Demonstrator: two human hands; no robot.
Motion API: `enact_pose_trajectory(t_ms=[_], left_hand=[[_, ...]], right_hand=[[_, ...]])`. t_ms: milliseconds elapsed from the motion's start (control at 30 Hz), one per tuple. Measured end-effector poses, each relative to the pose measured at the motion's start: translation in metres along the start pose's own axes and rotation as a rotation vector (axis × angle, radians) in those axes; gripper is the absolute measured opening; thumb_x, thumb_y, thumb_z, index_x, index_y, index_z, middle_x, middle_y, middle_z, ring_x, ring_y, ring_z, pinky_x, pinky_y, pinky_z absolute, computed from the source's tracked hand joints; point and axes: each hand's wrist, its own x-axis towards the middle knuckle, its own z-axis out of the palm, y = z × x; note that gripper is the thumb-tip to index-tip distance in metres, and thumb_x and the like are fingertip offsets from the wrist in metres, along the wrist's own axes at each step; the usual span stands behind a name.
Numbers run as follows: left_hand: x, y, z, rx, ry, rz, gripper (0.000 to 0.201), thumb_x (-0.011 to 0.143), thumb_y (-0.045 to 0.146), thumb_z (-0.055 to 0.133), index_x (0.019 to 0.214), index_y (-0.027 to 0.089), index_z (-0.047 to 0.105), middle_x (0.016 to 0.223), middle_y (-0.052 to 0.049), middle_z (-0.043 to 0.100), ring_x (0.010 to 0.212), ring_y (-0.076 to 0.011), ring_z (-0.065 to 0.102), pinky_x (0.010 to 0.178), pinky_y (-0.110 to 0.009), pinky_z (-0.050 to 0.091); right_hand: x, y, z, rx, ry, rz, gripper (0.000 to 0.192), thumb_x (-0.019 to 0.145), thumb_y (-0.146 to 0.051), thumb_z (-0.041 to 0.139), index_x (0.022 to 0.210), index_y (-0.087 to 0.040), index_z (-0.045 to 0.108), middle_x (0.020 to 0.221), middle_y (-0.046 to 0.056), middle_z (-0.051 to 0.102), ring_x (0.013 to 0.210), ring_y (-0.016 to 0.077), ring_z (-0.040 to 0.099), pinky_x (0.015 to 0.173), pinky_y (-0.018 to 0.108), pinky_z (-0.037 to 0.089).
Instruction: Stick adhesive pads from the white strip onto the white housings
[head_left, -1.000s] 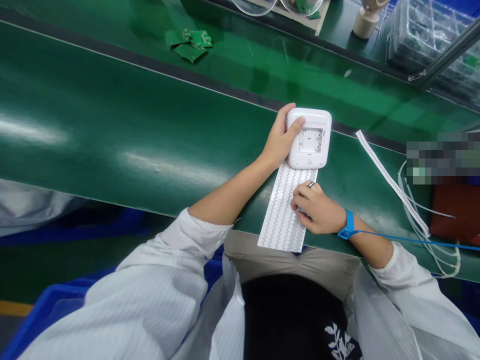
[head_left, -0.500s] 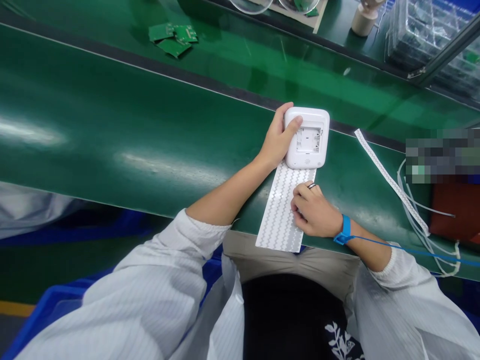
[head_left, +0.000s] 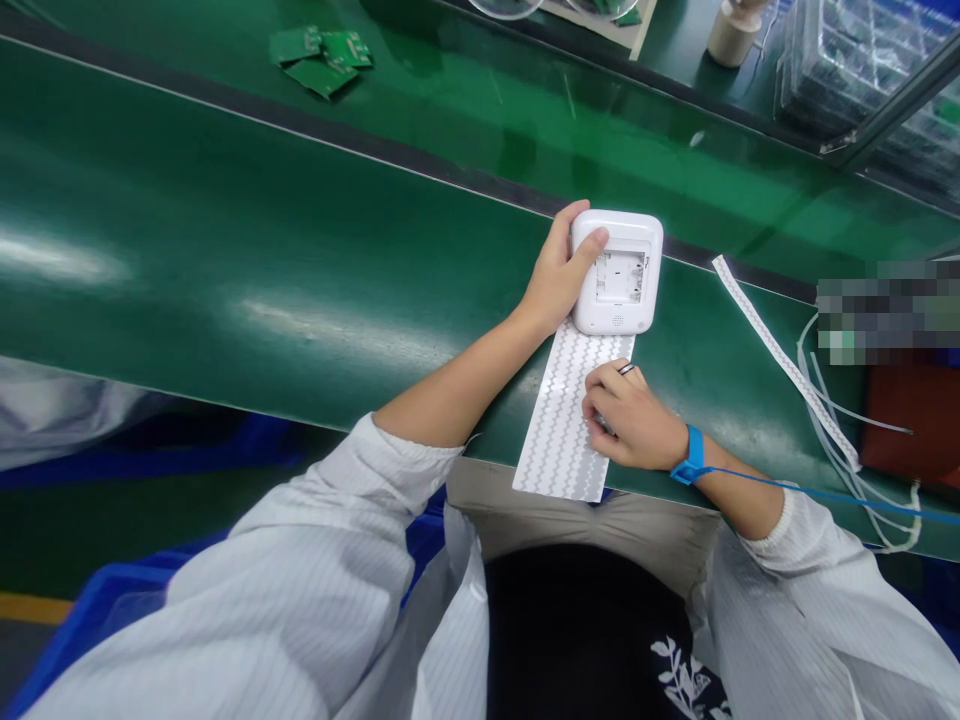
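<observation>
My left hand (head_left: 564, 268) grips a white, rounded-square plastic device (head_left: 616, 318) by its left side, thumb on its face. The face shows an open battery compartment (head_left: 621, 277) with metal contacts and a small speaker grille below it. Under the device's lower edge lies a white sheet of small grey stickers (head_left: 559, 440), reaching over the bench's near edge. My right hand (head_left: 634, 415), with a ring and a blue wrist strap (head_left: 690, 456), rests over the sheet's right side. Its fingers are curled together at the stickers; whatever they pinch is too small to make out.
A narrow sticker strip (head_left: 784, 360) and pale tubes (head_left: 885, 505) lie on the green bench (head_left: 337, 260) to the right, beside a reddish-brown box (head_left: 907, 420). Green circuit boards (head_left: 322, 62) lie beyond the dark rail. Clear compartment trays (head_left: 840, 80) are stacked at the back right.
The camera view has shifted slightly. Both hands, the device and the sticker sheet keep nearly the same positions relative to each other.
</observation>
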Motion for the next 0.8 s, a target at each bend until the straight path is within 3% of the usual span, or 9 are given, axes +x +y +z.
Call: enact_pose_trajectory(t_ms=[333, 633, 800], left_hand=[[-0.001, 0.003, 0.002, 0.034, -0.001, 0.001, 0.070, 0.101, 0.082, 0.072, 0.155, 0.038, 0.060, 0.171, -0.007, 0.063, 0.166, -0.0416, 0.052, 0.136, -0.055, 0.047], [0.000, 0.001, 0.002, -0.023, 0.004, -0.016, 0.059, 0.103, 0.071, 0.076, 0.152, 0.041, 0.063, 0.166, -0.004, 0.067, 0.164, -0.0392, 0.055, 0.134, -0.053, 0.050], [0.001, 0.001, 0.002, -0.022, 0.000, -0.010, 0.062, 0.102, 0.074, 0.076, 0.152, 0.040, 0.063, 0.167, -0.004, 0.066, 0.163, -0.0395, 0.056, 0.134, -0.053, 0.051]], right_hand=[[-0.008, -0.016, 0.003, -0.067, 0.043, 0.070, 0.013, 0.106, -0.015, 0.059, 0.101, -0.018, 0.071, 0.122, 0.019, 0.062, 0.115, 0.0367, 0.051, 0.099, 0.054, 0.051], [-0.007, -0.018, 0.010, -0.069, 0.031, 0.107, 0.006, 0.100, -0.015, 0.066, 0.099, -0.019, 0.070, 0.125, 0.019, 0.063, 0.120, 0.0388, 0.051, 0.100, 0.055, 0.049], [-0.006, -0.012, 0.008, 0.033, 0.050, 0.088, 0.007, 0.100, -0.015, 0.067, 0.096, -0.021, 0.068, 0.126, 0.016, 0.065, 0.123, 0.0365, 0.055, 0.102, 0.053, 0.050]])
